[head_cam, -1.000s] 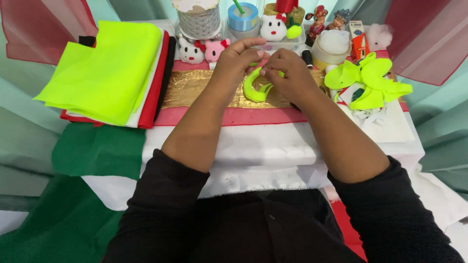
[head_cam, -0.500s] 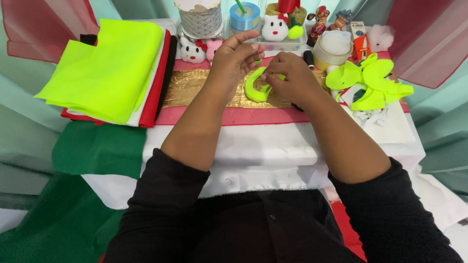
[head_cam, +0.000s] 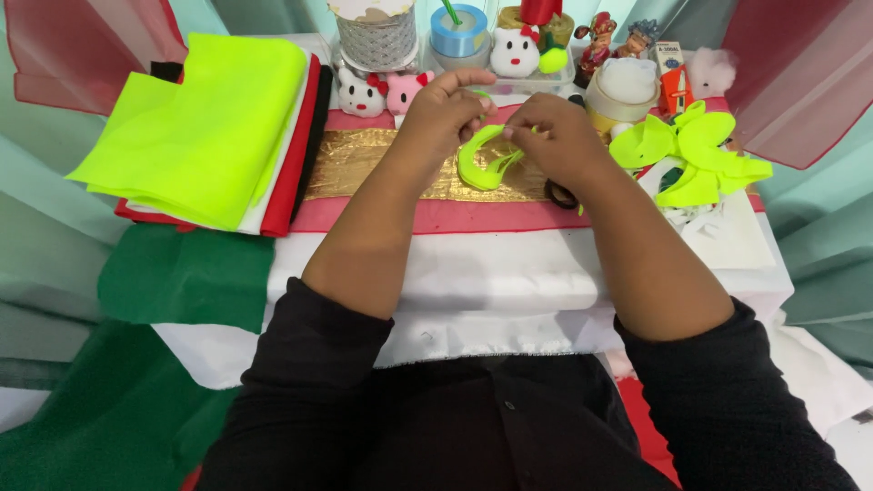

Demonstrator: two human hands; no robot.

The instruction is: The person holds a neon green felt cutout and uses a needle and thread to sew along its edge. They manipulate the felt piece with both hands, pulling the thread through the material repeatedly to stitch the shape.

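Both hands meet over the middle of the counter, above a band of gold fabric that lies across a red cloth. The left hand has its grip pinched together on the upper end of a curled neon-yellow felt strip, and the right hand has its fingers closed on the other side of the same strip, so the piece hangs between them just above the gold band. To the left lies a stack of folded fabric, neon yellow on top with white, red and black layers under it. To the right sits a pile of cut neon-yellow felt shapes on white cloth. Along the far edge stand a spool of silver ribbon, a round blue roll of tape, small white and pink cat figures, a white round container and a small upright orange-and-white box with a printed label, too small to make out. A dark ring, likely a scissor handle, shows under the right wrist. Green fabric drapes off the left side.
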